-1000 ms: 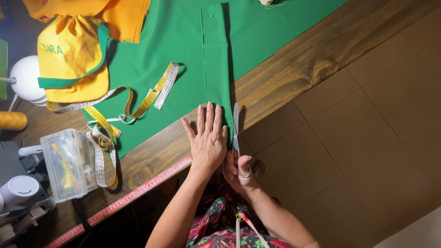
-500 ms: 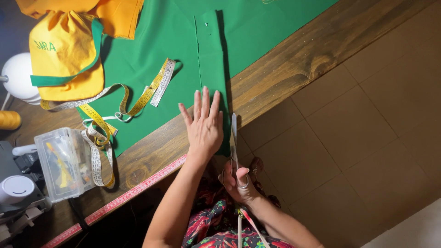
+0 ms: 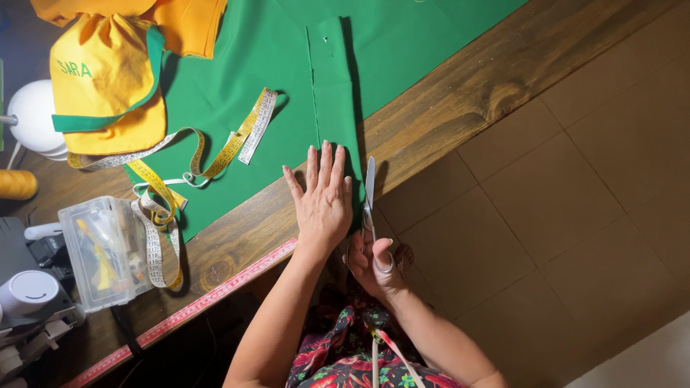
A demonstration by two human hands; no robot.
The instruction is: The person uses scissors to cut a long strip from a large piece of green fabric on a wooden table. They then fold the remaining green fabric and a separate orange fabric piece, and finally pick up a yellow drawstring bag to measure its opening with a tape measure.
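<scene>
My left hand (image 3: pixel 323 197) lies flat, fingers spread, on the near edge of a green fabric (image 3: pixel 244 79) spread over a wooden table (image 3: pixel 460 93). A folded strip of the same green cloth (image 3: pixel 332 86) runs away from my fingers. My right hand (image 3: pixel 374 262) grips a pair of scissors (image 3: pixel 369 188) by the handles, the blades pointing away along the right edge of the strip, beside my left hand.
A yellow and white measuring tape (image 3: pixel 172 187) curls on the fabric and table to the left. A yellow garment with green trim (image 3: pixel 100 79), a clear plastic box (image 3: pixel 104 251), a white lamp (image 3: pixel 32 115), a thread spool (image 3: pixel 16 184) and a red ruler strip (image 3: pixel 215 291) along the table edge.
My left hand slid slightly forward on the fabric. The scissors moved forward along the strip's right edge.
</scene>
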